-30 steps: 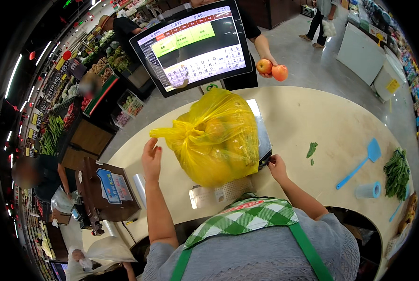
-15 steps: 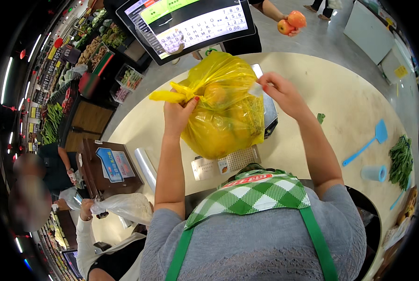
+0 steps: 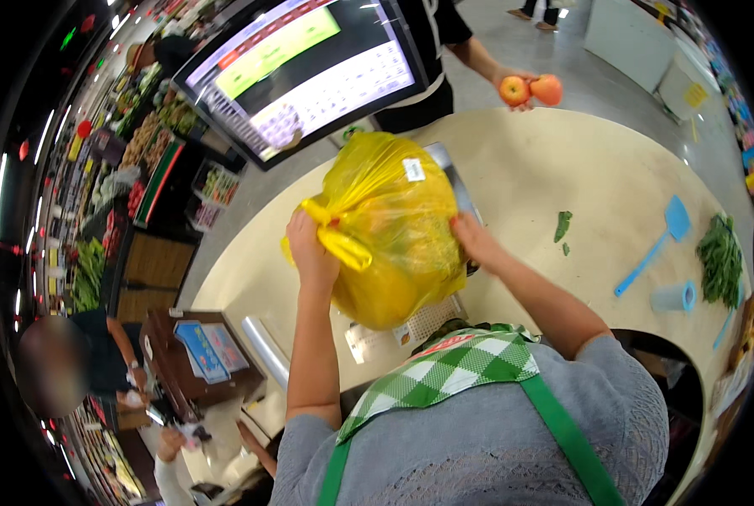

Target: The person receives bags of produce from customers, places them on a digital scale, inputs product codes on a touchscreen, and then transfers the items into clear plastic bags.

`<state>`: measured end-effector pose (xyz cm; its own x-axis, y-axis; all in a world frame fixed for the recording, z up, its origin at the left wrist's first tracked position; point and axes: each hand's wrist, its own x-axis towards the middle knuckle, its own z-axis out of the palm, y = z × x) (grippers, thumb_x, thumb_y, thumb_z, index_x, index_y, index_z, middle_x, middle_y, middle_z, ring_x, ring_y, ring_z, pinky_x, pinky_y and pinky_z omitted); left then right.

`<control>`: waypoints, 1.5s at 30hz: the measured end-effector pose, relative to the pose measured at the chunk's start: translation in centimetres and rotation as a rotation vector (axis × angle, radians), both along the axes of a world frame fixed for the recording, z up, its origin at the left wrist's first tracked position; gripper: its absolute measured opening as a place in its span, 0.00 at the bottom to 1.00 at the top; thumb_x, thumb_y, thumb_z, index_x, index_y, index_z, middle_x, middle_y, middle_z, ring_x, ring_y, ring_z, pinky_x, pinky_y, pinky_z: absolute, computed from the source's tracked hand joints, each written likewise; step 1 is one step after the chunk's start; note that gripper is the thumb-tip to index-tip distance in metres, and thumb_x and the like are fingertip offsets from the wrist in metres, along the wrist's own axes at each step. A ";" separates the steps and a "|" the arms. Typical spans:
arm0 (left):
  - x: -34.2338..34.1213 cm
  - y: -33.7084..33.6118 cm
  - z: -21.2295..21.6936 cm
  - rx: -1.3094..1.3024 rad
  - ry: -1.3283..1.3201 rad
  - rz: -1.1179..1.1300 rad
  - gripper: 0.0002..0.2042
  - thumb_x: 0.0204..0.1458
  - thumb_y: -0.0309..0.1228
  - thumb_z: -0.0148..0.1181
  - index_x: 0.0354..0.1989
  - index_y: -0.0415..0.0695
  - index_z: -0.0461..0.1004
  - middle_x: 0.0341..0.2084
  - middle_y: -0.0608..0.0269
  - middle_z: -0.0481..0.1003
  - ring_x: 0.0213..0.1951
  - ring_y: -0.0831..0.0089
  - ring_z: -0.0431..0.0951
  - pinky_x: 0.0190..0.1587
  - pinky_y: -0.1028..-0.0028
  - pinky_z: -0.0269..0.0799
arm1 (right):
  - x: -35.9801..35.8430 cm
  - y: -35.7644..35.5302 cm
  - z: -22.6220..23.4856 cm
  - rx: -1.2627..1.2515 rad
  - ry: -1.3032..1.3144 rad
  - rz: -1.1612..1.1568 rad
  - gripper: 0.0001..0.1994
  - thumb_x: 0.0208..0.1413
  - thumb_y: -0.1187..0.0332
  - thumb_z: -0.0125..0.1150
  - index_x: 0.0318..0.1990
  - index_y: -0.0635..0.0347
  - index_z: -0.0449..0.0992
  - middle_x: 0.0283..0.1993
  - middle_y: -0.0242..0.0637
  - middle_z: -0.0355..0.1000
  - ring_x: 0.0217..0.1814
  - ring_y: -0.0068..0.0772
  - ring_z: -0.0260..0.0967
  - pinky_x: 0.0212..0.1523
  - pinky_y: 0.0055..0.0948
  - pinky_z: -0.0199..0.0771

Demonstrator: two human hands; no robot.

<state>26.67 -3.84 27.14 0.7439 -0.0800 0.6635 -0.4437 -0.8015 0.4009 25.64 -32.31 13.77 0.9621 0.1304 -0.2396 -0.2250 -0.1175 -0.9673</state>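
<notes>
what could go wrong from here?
The bulging yellow bag may tear near its tied neck, where the left grip holds it.
The right grip seems to rest only against its side, so the bag could tip.
The white label, stuck on the bag's crinkled surface, might peel.

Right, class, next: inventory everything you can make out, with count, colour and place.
bag: one, yellow, between the hands
label: one, white, on the bag
monitor: one, black, beyond the bag
counter: one, beige, centre
scale plate: one, grey, partly behind the bag
apples: two, reddish, held by a person opposite
leaf scraps: two, green, right of the bag
swatter: one, blue, counter's right
tape roll: one, pale blue, near the swatter
leafy greens: one bunch, green, counter's right edge
film roll: one, silvery, counter's left
box: one, brown, left of the film roll
produce: uncountable, mixed colours, background left
apron: one, green checked, lower centre
left hand: one, bare, at the bag's knot
right hand: one, bare, at the bag's right side
</notes>
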 end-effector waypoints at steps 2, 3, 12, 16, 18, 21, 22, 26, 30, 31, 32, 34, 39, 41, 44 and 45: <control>0.1 -1.1 0.7 -0.016 0.040 -0.065 0.06 0.46 0.24 0.61 0.33 0.42 0.74 0.32 0.56 0.74 0.40 0.53 0.71 0.45 0.63 0.63 | -2.9 0.6 3.5 0.179 0.123 0.039 0.30 0.63 0.46 0.54 0.60 0.63 0.63 0.49 0.44 0.73 0.47 0.35 0.73 0.49 0.32 0.73; 0.0 -1.6 1.0 -0.021 0.066 -0.084 0.06 0.46 0.24 0.61 0.34 0.42 0.73 0.32 0.56 0.73 0.39 0.53 0.71 0.44 0.63 0.63 | -3.5 0.9 4.3 0.219 0.153 0.056 0.31 0.62 0.46 0.55 0.61 0.63 0.62 0.51 0.43 0.72 0.49 0.35 0.72 0.49 0.32 0.73; -1.9 -14.1 0.5 -0.210 0.292 -0.508 0.10 0.43 0.25 0.65 0.35 0.42 0.73 0.33 0.54 0.73 0.37 0.51 0.70 0.39 0.60 0.63 | -10.6 -5.7 2.4 0.610 0.264 -0.263 0.31 0.62 0.53 0.59 0.65 0.61 0.58 0.58 0.42 0.68 0.58 0.34 0.68 0.54 0.33 0.72; -3.8 -23.2 2.4 0.033 0.149 -0.812 0.12 0.43 0.26 0.65 0.35 0.40 0.70 0.33 0.53 0.71 0.38 0.50 0.69 0.41 0.60 0.62 | -16.6 -12.5 -0.1 0.734 0.206 -0.487 0.29 0.64 0.57 0.57 0.67 0.60 0.56 0.62 0.41 0.65 0.62 0.34 0.64 0.59 0.33 0.68; -4.3 -27.3 1.0 0.020 0.177 -0.910 0.12 0.42 0.25 0.64 0.35 0.40 0.70 0.32 0.53 0.71 0.38 0.50 0.69 0.42 0.60 0.62 | -19.4 -15.3 -1.4 0.757 0.202 -0.585 0.30 0.64 0.58 0.56 0.68 0.60 0.55 0.64 0.40 0.64 0.64 0.34 0.63 0.61 0.34 0.66; -4.4 -33.5 -1.2 -0.034 0.203 -0.985 0.12 0.41 0.24 0.63 0.34 0.40 0.68 0.32 0.52 0.71 0.40 0.50 0.70 0.44 0.59 0.62 | -22.2 -19.2 -2.8 0.793 0.164 -0.734 0.30 0.64 0.57 0.57 0.68 0.57 0.55 0.65 0.38 0.63 0.65 0.36 0.62 0.61 0.35 0.66; -4.5 -35.6 -1.8 -0.035 0.224 -0.968 0.11 0.40 0.23 0.63 0.33 0.40 0.69 0.31 0.54 0.71 0.40 0.50 0.70 0.44 0.59 0.62 | -22.8 -20.9 -4.4 0.810 0.159 -0.781 0.30 0.64 0.56 0.57 0.68 0.56 0.56 0.65 0.37 0.63 0.65 0.37 0.62 0.61 0.35 0.66; -3.1 -44.1 -6.0 -0.030 0.266 -0.974 0.09 0.40 0.24 0.61 0.32 0.44 0.72 0.31 0.56 0.74 0.41 0.54 0.73 0.45 0.59 0.62 | -22.0 -27.0 -6.0 0.722 0.077 -0.996 0.32 0.63 0.54 0.57 0.70 0.54 0.53 0.67 0.38 0.59 0.66 0.41 0.61 0.61 0.45 0.68; -0.2 -52.6 -11.1 0.006 0.301 -0.931 0.08 0.42 0.28 0.63 0.32 0.47 0.73 0.32 0.58 0.75 0.43 0.56 0.74 0.45 0.59 0.64 | -19.0 -33.8 -8.4 0.440 0.089 -1.215 0.37 0.61 0.46 0.57 0.69 0.58 0.54 0.67 0.41 0.60 0.67 0.43 0.59 0.62 0.43 0.65; 1.0 -54.2 -11.9 0.028 0.298 -0.885 0.08 0.42 0.29 0.63 0.33 0.48 0.74 0.32 0.58 0.75 0.42 0.57 0.75 0.46 0.59 0.64 | -17.8 -34.6 -8.5 0.346 0.075 -1.273 0.37 0.62 0.45 0.56 0.69 0.58 0.53 0.67 0.41 0.59 0.67 0.43 0.59 0.62 0.43 0.65; 2.3 -55.2 -12.2 0.050 0.292 -0.836 0.08 0.43 0.31 0.63 0.33 0.49 0.75 0.32 0.58 0.76 0.42 0.57 0.75 0.47 0.59 0.65 | -16.9 -36.2 -9.1 0.299 0.036 -1.170 0.37 0.62 0.45 0.56 0.69 0.59 0.53 0.67 0.42 0.59 0.67 0.43 0.59 0.63 0.42 0.64; 4.0 -57.0 -13.2 0.125 0.375 -0.775 0.08 0.43 0.32 0.63 0.33 0.49 0.75 0.33 0.59 0.77 0.42 0.57 0.76 0.48 0.59 0.65 | -16.2 -39.1 -10.5 0.212 -0.044 -0.989 0.37 0.63 0.45 0.54 0.69 0.60 0.52 0.67 0.43 0.59 0.67 0.42 0.59 0.63 0.41 0.63; 4.4 -55.0 -13.7 0.374 0.507 -0.772 0.11 0.45 0.34 0.64 0.38 0.47 0.76 0.39 0.60 0.77 0.47 0.58 0.75 0.50 0.60 0.66 | -15.9 -40.4 -10.6 -0.080 0.007 -0.911 0.34 0.66 0.48 0.50 0.69 0.63 0.52 0.67 0.45 0.58 0.66 0.40 0.60 0.63 0.37 0.62; 3.7 -52.3 -13.7 0.283 0.490 -0.828 0.15 0.47 0.34 0.64 0.44 0.46 0.75 0.44 0.59 0.76 0.51 0.57 0.73 0.52 0.59 0.67 | -16.6 -40.4 -11.7 -0.235 0.026 -0.903 0.33 0.67 0.50 0.49 0.69 0.64 0.51 0.67 0.45 0.58 0.66 0.39 0.60 0.63 0.37 0.62; 1.3 -45.2 -14.0 -0.044 0.382 -0.848 0.22 0.50 0.33 0.65 0.54 0.45 0.70 0.50 0.54 0.72 0.55 0.54 0.69 0.56 0.58 0.65 | -16.8 -39.5 -10.7 -0.237 0.022 -0.887 0.31 0.67 0.53 0.50 0.68 0.66 0.54 0.66 0.45 0.61 0.64 0.39 0.62 0.63 0.36 0.62; -0.2 -41.8 -13.7 -0.039 0.389 -0.834 0.24 0.51 0.33 0.64 0.57 0.45 0.67 0.51 0.53 0.70 0.55 0.53 0.68 0.57 0.58 0.64 | -17.1 -40.1 -10.7 -0.330 -0.002 -0.925 0.30 0.67 0.55 0.51 0.68 0.67 0.55 0.65 0.45 0.62 0.64 0.39 0.63 0.63 0.35 0.62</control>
<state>26.51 -45.60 13.47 0.6270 -0.6731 0.3922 -0.6998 -0.2655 0.6632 8.57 -72.39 3.09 0.6515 -0.7481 -0.1265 -0.3628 -0.1607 -0.9179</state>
